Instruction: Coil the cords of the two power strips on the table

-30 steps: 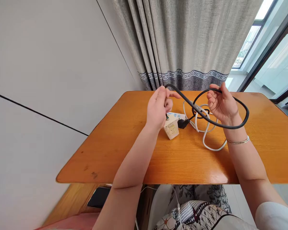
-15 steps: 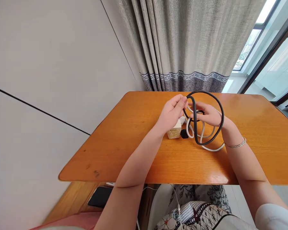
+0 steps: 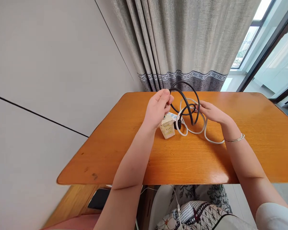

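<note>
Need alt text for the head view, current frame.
A person's left hand pinches a looped black cable above a wooden table, with the right hand beside the loops. A white cable and a cream socket block are on the table; a grey curtain hangs behind.

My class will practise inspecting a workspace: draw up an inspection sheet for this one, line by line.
Surface: glossy orange-brown wooden table, with dark marks near its front-left corner.
Job's things: cream, box-shaped socket block on the table; black plastic plug beside it, whether inserted unclear.
Clutter: flat black rectangular object below table level, at left.
Grippers: bare left hand pinches the black round cable; bare right hand is at the loops' right side, grip unclear.
Cables: the black one loops in front of the left hand; a white round cable loops loosely beside the block.
Surroundings: grey fabric curtain behind, plain pale wall left, window right.
</note>
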Demonstrator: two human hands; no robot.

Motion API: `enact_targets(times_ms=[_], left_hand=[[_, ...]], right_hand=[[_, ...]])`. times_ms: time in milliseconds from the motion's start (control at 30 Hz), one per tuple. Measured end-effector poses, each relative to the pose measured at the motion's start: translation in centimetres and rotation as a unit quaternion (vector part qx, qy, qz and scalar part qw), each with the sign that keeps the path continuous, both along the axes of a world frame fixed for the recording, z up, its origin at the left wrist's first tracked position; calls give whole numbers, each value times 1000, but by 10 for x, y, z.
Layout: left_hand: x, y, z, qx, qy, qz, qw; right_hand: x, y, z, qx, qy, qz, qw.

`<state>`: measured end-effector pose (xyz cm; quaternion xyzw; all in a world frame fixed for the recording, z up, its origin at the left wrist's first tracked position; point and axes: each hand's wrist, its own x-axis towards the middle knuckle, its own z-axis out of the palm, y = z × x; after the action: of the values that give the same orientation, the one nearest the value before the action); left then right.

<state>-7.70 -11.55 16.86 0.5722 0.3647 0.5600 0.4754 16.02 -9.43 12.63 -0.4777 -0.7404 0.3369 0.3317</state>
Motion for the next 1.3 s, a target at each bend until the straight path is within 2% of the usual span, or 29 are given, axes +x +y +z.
enact_targets(times_ms=[67,133,233,333,433,500,567,600,633,700,767,800,867,933,1000,1067,1133,1167,1233,1300], left_hand=[[1,0,-2,18,-3,-8,1000],[0,1,-5,32,-7,-21,999],[-4,4,-7,31,8,-47,998],[-6,4,-8,24,51,-68,996],[-6,3,-7,31,74,-53,995],[-5,3,-4,34,54,-22,998],[-6,2,0,34,15,8,999],[-7,0,3,34,-5,20,999],[-8,-1,6,35,-23,31,999],[-10,-5,11,38,-52,53,996],[-12,-9,15,42,-71,68,994],[-12,-11,16,44,-79,69,993],[-12,-14,17,54,-97,61,992],[-10,-16,17,70,-122,46,989],[-8,-17,16,77,-143,38,986],[-4,-18,14,70,-155,43,984],[1,-19,12,52,-150,51,986],[3,-19,11,44,-145,51,987],[6,-19,10,34,-136,40,989],[3,-18,11,39,-145,28,988]], right_hand=[[-8,-2,-1,-81,66,55,993],[-13,-3,-2,-126,120,70,982],[-14,-4,-1,-118,217,46,968],[-12,-4,2,-102,324,50,939],[-3,-3,7,-79,352,48,932],[5,-1,8,-61,289,12,955],[15,4,6,-41,158,-57,985],[20,7,3,-23,79,-107,991],[25,11,0,4,0,-165,986],[30,16,-6,84,-118,-269,952],[29,18,-10,172,-158,-309,922],[26,18,-10,206,-153,-299,919],[15,14,-6,235,-113,-248,933],[2,7,-1,210,-60,-192,957],[-12,-2,3,129,-11,-111,985],[-25,-11,4,25,49,18,998],[-38,-19,1,-52,118,157,979],[-44,-22,0,-70,146,204,965],[-50,-27,0,-79,165,236,954],[-49,-29,5,-74,143,212,964]])
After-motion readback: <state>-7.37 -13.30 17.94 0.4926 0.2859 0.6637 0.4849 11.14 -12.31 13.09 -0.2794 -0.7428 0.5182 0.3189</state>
